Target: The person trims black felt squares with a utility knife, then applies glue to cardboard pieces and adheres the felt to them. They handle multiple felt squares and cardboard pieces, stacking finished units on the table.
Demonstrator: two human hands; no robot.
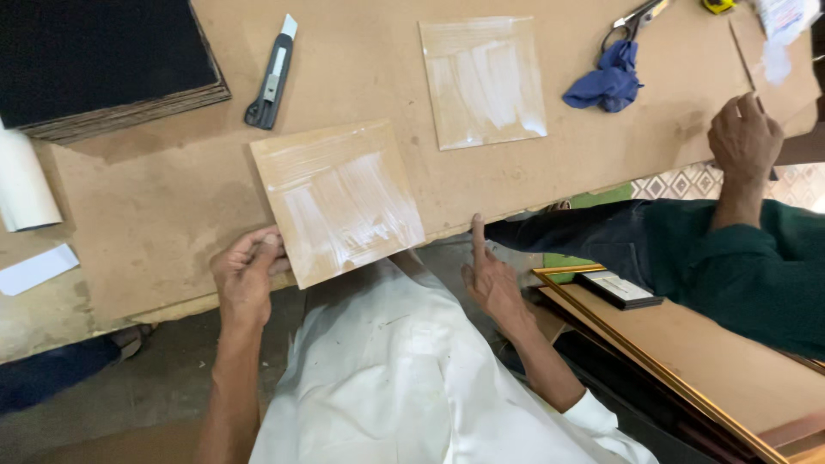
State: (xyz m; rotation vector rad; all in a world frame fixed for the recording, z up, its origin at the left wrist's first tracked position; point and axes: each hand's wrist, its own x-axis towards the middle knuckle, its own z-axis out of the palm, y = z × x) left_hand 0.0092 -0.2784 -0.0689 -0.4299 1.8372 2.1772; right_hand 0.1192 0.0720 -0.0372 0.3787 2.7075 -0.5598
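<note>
1. The person's left hand (247, 273) gripped the lower left corner of a square board (338, 202) smeared with white glue, thumb on top and fingers curled under its edge.
2. That board lay tilted on the brown worktable (155, 198), its near corner overhanging the table edge above the person's white-clad lap.
3. The left forearm ran straight down from the hand, wrist held level with the table edge.
4. The right hand (490, 275) hovered free just right of the board, touching nothing; its index finger pointed up toward the table edge while the other fingers were loosely curled.
5. A second glue-smeared board (483, 82) lay flat farther up the table, well apart from the first.
6. A utility knife (271, 77) rested left of it, near a dark stack of sheets (103, 60).
7. A co-worker's hand (743, 137), in a dark green sleeve, rested on the table's far right edge, near a blue cloth (608, 82).
</note>
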